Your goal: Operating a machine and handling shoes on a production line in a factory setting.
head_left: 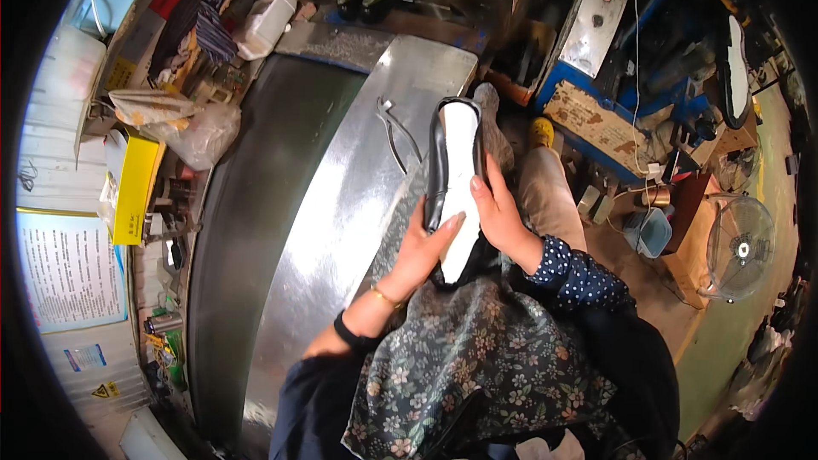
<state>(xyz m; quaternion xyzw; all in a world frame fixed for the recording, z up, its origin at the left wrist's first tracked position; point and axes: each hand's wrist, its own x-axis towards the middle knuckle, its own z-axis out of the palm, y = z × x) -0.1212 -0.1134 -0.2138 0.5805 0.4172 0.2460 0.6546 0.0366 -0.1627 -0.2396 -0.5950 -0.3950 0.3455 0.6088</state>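
A black shoe (457, 179) with a white insole is held sole-side up over the person's lap, just off the near right edge of a curved sheet-metal work surface (341, 196). The shoe is gripped from the left by the left hand (423, 247), whose fingers are curled against its side and whose thumb is laid across the white insole. It is grasped from the right by the right hand (503, 220), with the thumb pressed on the insole's edge and the fingers wrapped behind the upper. A gold bracelet and a dark band are worn on the left wrist, and a dotted dark sleeve (575, 277) covers the right forearm. A floral apron (477, 366) is spread beneath the hands. A thin grey cord (394, 132) is laid near the far right edge of the metal surface. A standing fan (740, 249) is seen well apart on the floor to the right.
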